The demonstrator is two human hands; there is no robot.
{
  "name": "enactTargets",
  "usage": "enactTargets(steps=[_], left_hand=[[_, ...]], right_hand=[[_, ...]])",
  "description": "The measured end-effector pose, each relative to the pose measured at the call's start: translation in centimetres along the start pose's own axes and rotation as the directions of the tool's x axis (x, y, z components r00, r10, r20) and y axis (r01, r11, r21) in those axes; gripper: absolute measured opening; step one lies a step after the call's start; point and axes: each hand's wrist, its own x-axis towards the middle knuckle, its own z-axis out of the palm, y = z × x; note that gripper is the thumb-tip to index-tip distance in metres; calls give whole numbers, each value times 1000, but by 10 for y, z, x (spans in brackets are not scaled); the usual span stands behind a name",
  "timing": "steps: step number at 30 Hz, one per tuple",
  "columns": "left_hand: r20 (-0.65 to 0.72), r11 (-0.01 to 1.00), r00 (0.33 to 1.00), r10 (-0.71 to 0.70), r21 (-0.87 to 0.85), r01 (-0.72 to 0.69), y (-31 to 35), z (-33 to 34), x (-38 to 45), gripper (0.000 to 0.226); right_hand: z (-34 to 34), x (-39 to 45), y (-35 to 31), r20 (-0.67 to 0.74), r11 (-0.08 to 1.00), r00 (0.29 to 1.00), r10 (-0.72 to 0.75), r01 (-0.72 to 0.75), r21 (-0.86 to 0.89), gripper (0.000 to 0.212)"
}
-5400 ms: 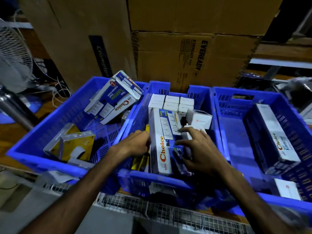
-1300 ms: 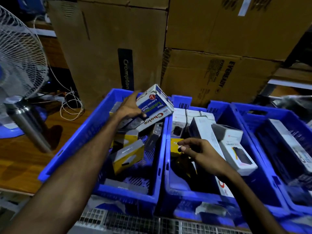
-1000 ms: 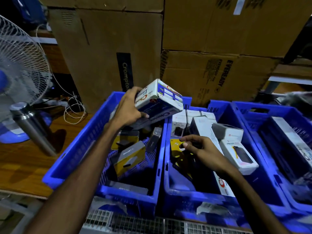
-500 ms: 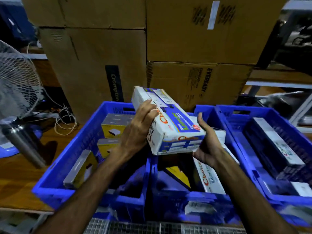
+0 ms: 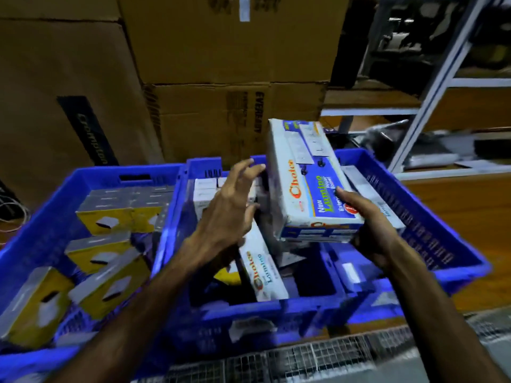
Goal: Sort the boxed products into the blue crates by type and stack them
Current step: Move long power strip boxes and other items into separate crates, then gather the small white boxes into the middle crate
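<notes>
Choice box (image 5: 309,183) gripped by right hand (image 5: 370,230) above crates (image 5: 414,217); left hand (image 5: 229,208) spread, holding nothing; cartons (image 5: 193,64) behind.

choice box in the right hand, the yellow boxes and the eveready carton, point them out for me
Choice box (image 5: 309,186): head view, on its blue printed top face.
Yellow boxes (image 5: 110,219): head view, on one box's yellow front, left crate.
Eveready carton (image 5: 210,120): head view, on its brown front.
</notes>
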Motion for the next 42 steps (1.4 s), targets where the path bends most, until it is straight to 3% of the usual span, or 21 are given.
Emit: enactTargets(steps=[4, 7, 9, 12, 16, 18, 20, 21, 24, 31, 37, 42], left_hand=[[122, 999, 993, -2, -40, 7, 23, 44, 15, 75], [130, 994, 989, -69, -70, 78, 31, 71, 26, 68], [110, 986, 986, -127, -94, 137, 34, 84, 29, 64], [38, 964, 973, -228, -129, 231, 36, 91, 26, 54], [-107, 937, 933, -342, -108, 331, 35, 85, 9, 45], [-175, 921, 904, -389, -86, 380, 32, 78, -3, 42], [-235, 904, 874, -426, -72, 422, 31, 70, -16, 41], [-251, 893, 859, -447, -67, 445, 31, 65, -23, 42], [-254, 855, 824, -506, -22, 518, 27, 52, -46, 44], [-160, 787, 778, -608, 7, 617, 20, 38, -69, 31], [-268, 791, 753, -601, -61, 609, 15, 18, -74, 26], [-321, 797, 739, -591, -97, 596, -8, -9, -83, 27]], right_hand=[[-64, 8, -13, -96, 993, 995, 17, -28, -113, 34], [-108, 30, -4, -151, 964, 984, 93, -127, -234, 57], [-128, 42, 0, -171, 947, 973, 151, -192, -256, 61], [-140, 57, 0, -133, 944, 974, 182, -211, -254, 43], [-143, 81, 5, -105, 917, 960, 258, -278, -287, 43], [-147, 97, 21, -120, 816, 960, 252, -278, -507, 49], [-154, 107, 37, -143, 526, 972, 188, -222, -821, 50], [-155, 109, 42, -148, 416, 977, 151, -199, -887, 46], [-147, 110, 44, -121, 326, 987, 108, -150, -933, 39], [-94, 101, 19, 103, 396, 991, -88, 129, -909, 41], [-29, 82, -2, 270, 491, 932, -242, 357, -794, 19], [66, 55, 4, 445, 538, 868, -219, 488, -687, 20]])
